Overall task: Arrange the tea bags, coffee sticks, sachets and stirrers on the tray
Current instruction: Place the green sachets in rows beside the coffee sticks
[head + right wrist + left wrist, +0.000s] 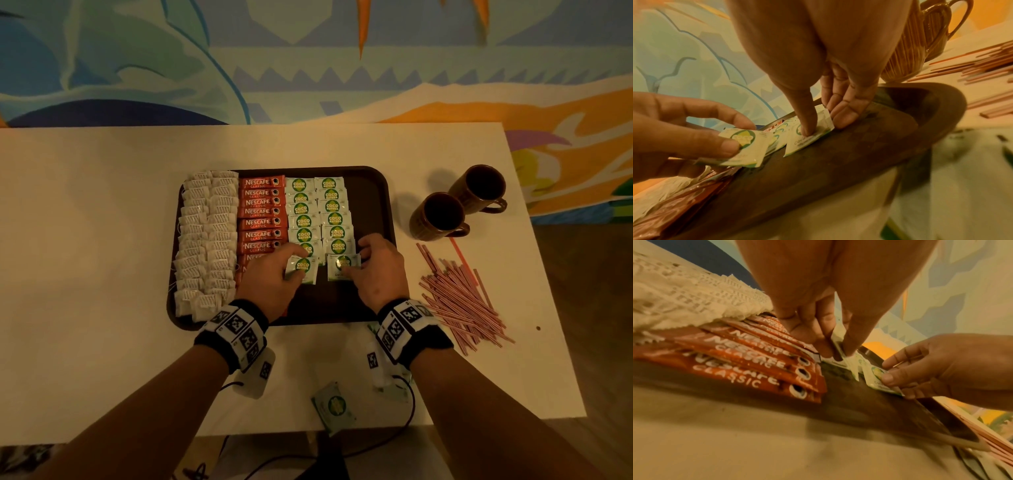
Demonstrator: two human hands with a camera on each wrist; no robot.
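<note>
From the head view, the tray (376, 192) sat on the table (102, 240) with tea bags (207, 240) in two columns at its left, coffee sticks (262, 210) next, then two columns of sachets (318, 212). My left hand (270, 270) pinched a sachet (301, 269) at the near end of the left sachet column. My right hand (376, 270) held another sachet (343, 267) at the near end of the right column, thumb on top and fingers at its far edge. The stirrers (459, 294) lay in a loose heap on the table right of the tray, with two mugs (459, 202) beyond them. One more sachet (334, 407) lay at the table's near edge between my forearms.

From the left wrist, my left hand (818, 331) gripped its sachet (838, 345) between thumb and fingers, tilted edge-on above the tray (869, 402). The coffee sticks (760, 366) overlapped just beside it, the tea bags (694, 301) past them. My right hand (941, 369) pinched its sachet (877, 378) low against the tray.

From the right wrist, my right hand (828, 105) pressed its thumb down on the sachet (813, 136), which lay flat on the tray (859, 154), with the fingers straight against its far edge. My left hand (684, 133) pinched its sachet (748, 147), lifted slightly and overlapping the row. A mug (920, 40) and stirrers (972, 68) showed beyond.
</note>
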